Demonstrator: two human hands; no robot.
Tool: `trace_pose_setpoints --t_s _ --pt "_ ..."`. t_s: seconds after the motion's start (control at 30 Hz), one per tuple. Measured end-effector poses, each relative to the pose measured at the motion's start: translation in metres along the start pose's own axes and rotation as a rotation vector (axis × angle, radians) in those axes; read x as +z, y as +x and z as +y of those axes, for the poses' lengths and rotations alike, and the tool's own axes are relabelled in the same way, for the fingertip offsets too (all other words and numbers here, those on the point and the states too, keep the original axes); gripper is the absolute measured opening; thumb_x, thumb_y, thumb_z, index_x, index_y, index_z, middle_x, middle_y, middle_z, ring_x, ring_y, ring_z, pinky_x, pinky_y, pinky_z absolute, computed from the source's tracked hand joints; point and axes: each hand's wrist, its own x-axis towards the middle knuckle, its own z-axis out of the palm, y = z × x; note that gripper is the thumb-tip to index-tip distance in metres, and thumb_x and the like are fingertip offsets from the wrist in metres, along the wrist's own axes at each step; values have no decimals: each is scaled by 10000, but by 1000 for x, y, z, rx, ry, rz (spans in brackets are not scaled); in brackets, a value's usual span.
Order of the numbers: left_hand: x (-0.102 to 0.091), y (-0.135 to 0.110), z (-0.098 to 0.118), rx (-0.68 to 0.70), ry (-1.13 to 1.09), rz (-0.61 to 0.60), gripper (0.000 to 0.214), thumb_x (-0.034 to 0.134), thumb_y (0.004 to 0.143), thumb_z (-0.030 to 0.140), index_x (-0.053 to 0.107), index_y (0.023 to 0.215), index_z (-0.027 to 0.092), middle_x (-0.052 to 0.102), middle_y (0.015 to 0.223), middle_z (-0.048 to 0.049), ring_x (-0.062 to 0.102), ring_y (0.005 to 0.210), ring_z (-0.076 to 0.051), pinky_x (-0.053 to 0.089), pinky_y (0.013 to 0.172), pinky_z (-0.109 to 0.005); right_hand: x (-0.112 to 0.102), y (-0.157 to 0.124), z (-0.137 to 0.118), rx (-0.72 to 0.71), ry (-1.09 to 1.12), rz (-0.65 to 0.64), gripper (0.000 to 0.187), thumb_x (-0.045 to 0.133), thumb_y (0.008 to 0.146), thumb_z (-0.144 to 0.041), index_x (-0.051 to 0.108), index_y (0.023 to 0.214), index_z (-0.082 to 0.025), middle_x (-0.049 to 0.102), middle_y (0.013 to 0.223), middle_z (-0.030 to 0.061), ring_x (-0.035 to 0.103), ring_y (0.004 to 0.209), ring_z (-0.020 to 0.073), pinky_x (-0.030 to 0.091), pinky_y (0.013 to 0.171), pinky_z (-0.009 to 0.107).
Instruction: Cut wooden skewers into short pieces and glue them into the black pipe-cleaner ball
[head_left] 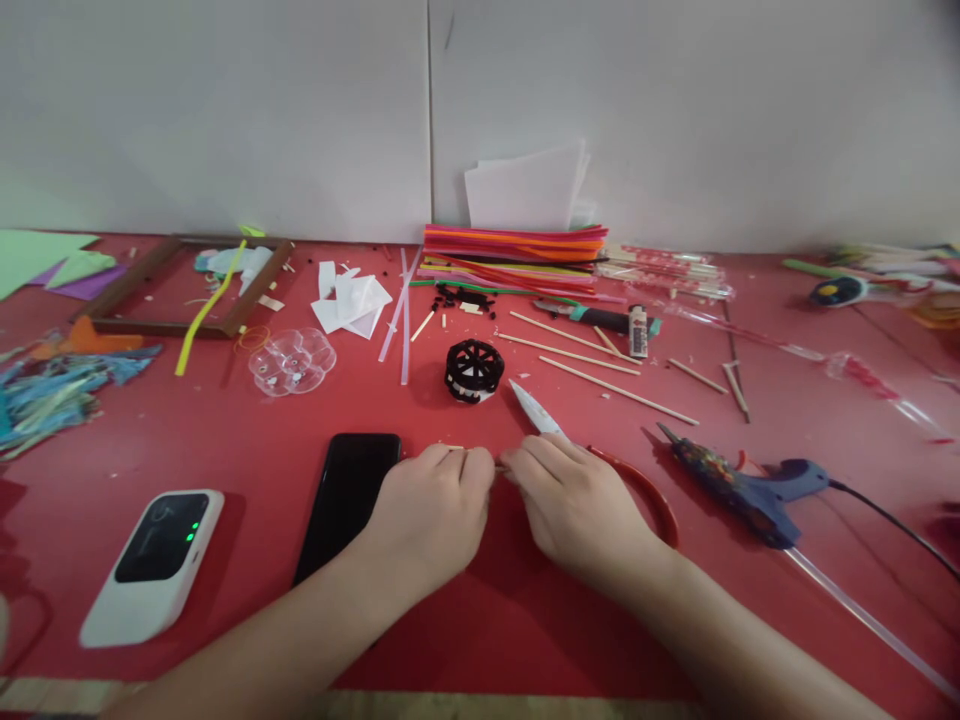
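My left hand and my right hand are close together over the front middle of the table, both with fingers closed. Between their fingertips runs a thin stick, mostly hidden by the fingers. Just beyond them stands a small round black wheel-like piece with spokes on top and pale parts at its base. Scissors with red-orange handles lie partly under my right hand, blades pointing away. Beside my left hand rests a black phone, partly covered by my wrist.
A blue glue gun with a cord lies at right, and a white device at left. Thin wooden sticks, a lighter, a cutter and coloured pipe cleaners lie farther back. A wooden frame sits back left.
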Motion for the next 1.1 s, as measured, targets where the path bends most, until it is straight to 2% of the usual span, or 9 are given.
trace_pose_setpoints --t_s 0.2,0.33,0.5,0.63,0.73,0.83,0.9,0.97,1.1 --pt "-2 1 -4 43 -18 -100 200 390 848 58 550 918 156 660 809 -88 657 736 -273 522 536 -359 0 -1 -2 23 5 24 238 438 875 -56 615 786 -186 552 665 12 453 595 173 308 576 315" --pt "-3 1 -5 85 -34 -83 195 381 885 96 563 938 143 673 827 -103 663 744 -269 533 559 -360 -2 -1 -1 16 37 13 251 423 869 -48 617 783 -184 581 689 20 488 628 171 317 587 306" --pt "-3 1 -2 62 61 -127 235 371 872 90 580 976 120 670 710 -95 648 609 -229 506 502 -307 -7 -1 -3 42 54 14 227 441 865 -95 637 796 -187 596 663 10 486 582 150 303 568 294" --pt "-3 0 2 26 77 -171 262 393 837 70 584 1013 107 672 681 -99 663 595 -247 519 498 -324 -6 -3 -6 75 45 -23 233 444 843 -90 643 779 -193 605 639 5 486 550 139 276 545 291" --pt "-1 -1 9 -30 64 -193 231 407 839 83 587 980 115 661 659 -94 670 597 -260 532 508 -344 -2 -3 -9 105 37 -23 226 456 809 -75 645 786 -195 630 648 6 505 550 135 269 540 286" --pt "1 -2 18 -4 17 -218 173 425 835 100 582 897 138 650 650 -88 661 591 -255 536 529 -357 0 0 -8 116 18 -23 207 475 790 -59 628 751 -193 638 637 7 535 557 142 286 542 285" --pt "1 -1 18 28 -20 -210 178 425 828 76 575 891 149 659 681 -83 660 619 -242 525 545 -336 -1 3 -6 104 15 -6 222 469 810 -46 637 777 -187 666 678 19 573 590 155 331 561 280" --pt "0 0 12 -42 -59 -162 200 411 846 73 571 936 152 660 711 -79 662 665 -243 491 540 -312 -3 4 -3 95 30 39 248 444 852 -41 654 856 -173 696 758 45 615 653 174 392 598 278" --pt "-4 3 -8 -237 -453 18 294 305 1020 246 545 866 178 622 714 -30 602 644 -181 445 566 -288 -6 4 4 150 143 156 208 443 958 -129 641 1013 -161 693 818 59 640 727 182 482 669 281"
